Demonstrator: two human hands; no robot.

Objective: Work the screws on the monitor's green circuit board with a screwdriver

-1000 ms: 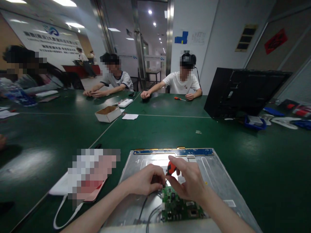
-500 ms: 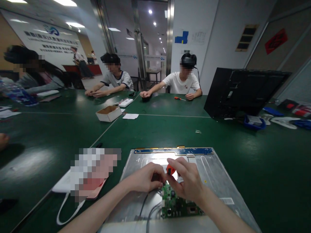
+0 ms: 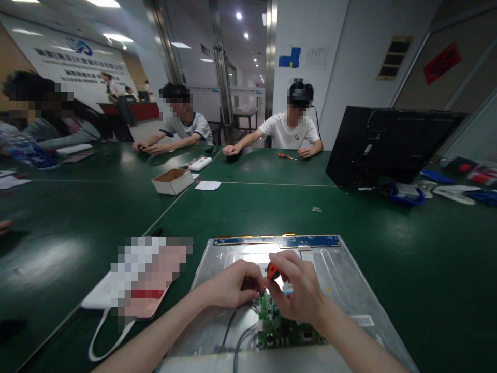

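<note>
Across the dark green bench [image 3: 248, 215], directly before you, lies a flat silver-grey metal panel [image 3: 341, 290], with a long narrow blue circuit strip [image 3: 267, 241] along its far edge. A green rectangular circuit board [image 3: 280, 331] sits on the nearer part of this panel, partly covered by your right forearm and hand. Your right hand [image 3: 305, 287] has its thumb and fingers closed about a red-orange and black screwdriver handle [image 3: 273, 271], held above the board's far left corner; its tip cannot be made out. Your left hand [image 3: 239, 284] is at that same corner, thumb and fingertips drawn close together; whether anything is gripped between them cannot be determined. Thin dark cables [image 3: 241, 344] run over the panel just left of the board. Left of the panel are a flat pink object [image 3: 149, 306], partly blurred out, and a white looped strap [image 3: 95, 336]. Farther off stands a white open-topped box [image 3: 174, 185]. To your right, beyond the panel, a large black display housing [image 3: 388, 147] leans, with a small blue plastic tray [image 3: 407, 196] by its lower edge. A co-worker in a white shirt [image 3: 289, 129] sits on the far side.
</note>
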